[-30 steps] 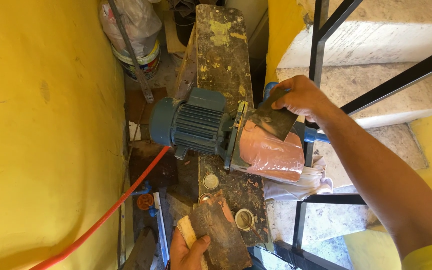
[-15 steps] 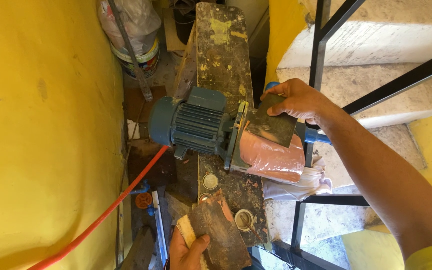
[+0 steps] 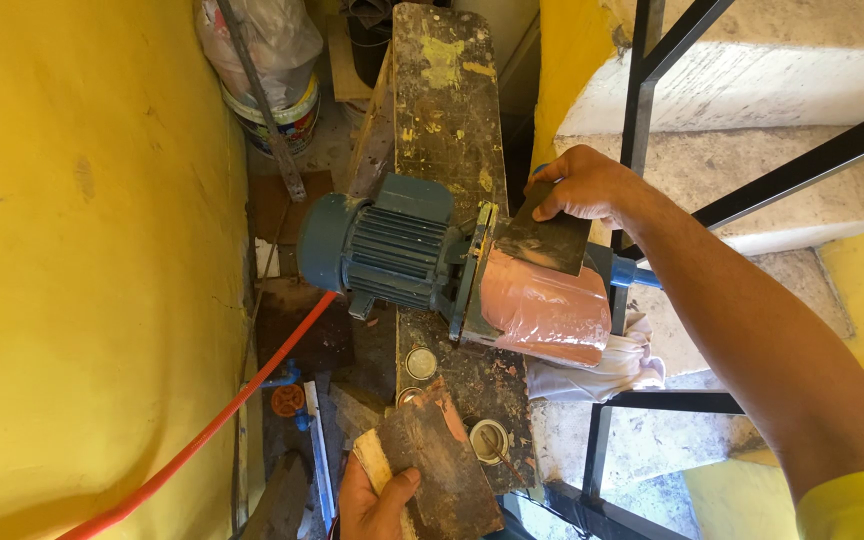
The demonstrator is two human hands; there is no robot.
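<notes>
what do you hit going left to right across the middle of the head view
yellow wall → orange hose → blue-green electric motor → pinkish plastic-wrapped part → right hand holding a dark flat piece → black metal railing → concrete steps

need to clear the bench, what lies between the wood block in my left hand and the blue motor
In the head view, round metal lids lie on the stained plank between the wood block and the blue motor.
</notes>
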